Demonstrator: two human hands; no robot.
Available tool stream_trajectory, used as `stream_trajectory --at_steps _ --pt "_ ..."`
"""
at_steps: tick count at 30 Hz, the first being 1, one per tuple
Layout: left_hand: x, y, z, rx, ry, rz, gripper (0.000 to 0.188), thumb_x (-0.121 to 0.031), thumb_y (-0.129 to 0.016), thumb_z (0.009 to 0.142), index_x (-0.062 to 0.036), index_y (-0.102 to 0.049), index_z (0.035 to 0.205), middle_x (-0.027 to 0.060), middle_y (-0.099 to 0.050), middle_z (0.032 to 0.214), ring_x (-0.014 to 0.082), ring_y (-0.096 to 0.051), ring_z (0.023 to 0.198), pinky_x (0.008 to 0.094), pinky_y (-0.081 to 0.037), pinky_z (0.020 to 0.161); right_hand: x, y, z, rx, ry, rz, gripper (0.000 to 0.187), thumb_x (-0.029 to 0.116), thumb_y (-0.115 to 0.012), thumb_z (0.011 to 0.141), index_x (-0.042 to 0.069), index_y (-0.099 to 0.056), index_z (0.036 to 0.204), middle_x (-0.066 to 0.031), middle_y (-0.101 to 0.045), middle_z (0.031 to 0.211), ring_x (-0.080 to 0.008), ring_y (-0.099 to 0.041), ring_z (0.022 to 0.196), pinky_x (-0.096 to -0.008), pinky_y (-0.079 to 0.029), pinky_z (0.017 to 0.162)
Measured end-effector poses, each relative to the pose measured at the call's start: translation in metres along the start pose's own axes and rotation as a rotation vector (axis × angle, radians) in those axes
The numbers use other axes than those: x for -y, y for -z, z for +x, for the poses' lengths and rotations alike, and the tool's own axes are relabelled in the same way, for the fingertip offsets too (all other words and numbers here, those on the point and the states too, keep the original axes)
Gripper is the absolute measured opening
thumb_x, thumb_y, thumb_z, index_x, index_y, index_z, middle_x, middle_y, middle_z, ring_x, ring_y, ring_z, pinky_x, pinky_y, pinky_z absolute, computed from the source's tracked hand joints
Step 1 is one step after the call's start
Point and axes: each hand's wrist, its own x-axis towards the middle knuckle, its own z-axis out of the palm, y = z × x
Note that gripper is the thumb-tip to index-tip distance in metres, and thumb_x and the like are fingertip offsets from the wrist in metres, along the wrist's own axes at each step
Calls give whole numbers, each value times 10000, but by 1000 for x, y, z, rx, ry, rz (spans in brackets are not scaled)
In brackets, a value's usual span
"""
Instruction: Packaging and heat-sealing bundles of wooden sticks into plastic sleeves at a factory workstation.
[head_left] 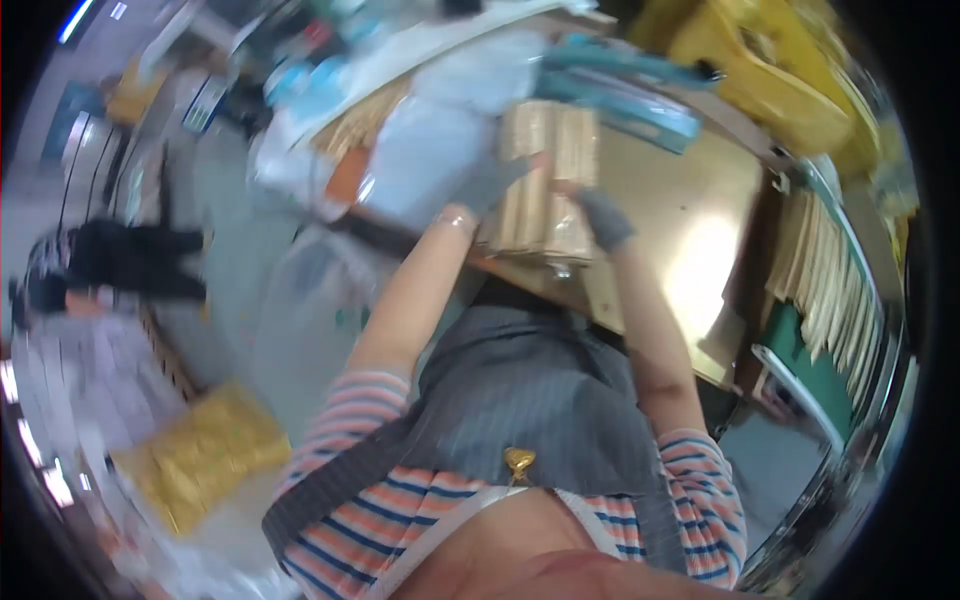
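Observation:
Two long packs of pale wooden sticks (pixel 574 140) in shiny clear wrap lie side by side near the front edge of the table. My left hand (pixel 495 187), in a grey glove with bare fingertips, grips the left pack from its left side. On the right pack, my right hand (pixel 600 212), gloved the same way, has its fingers bent against the right side. Both hands are slightly blurred, and some of the fingers are hidden. White plastic bags (pixel 425 150) lie just left of the packs.
A blue elongated device (pixel 630 112) stands behind the packs on the brass-coloured tabletop (pixel 665 190). A yellow bag (pixel 760 70) is at the back right. More pale sticks (pixel 825 280) stand at the right. Leftward are a yellow sack (pixel 205 455) and a person in dark clothes (pixel 130 260).

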Motion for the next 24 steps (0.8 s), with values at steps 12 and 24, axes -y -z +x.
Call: stream_trajectory --at_steps 12,24 --pt "-68 146 -265 -354 -305 -37 392 -155 -734 759 33 -623 1086 131 -657 1023 176 -623 950 288 -500 833 25 -171 -27 554 372 370 739 383 -589 862 -16 -280 1402 -157 -496 1253 -235 -476 1170 -364 -381 1000" --pt "57 171 -271 7 428 1209 716 -359 -707 688 -85 -450 1297 179 -539 1231 345 -565 1030 425 -442 864 -73 -276 12 333 435 -562 339 279 -490 805 -19 -651 792 -240 -608 747 -376 -611 745 -423 -477 698"
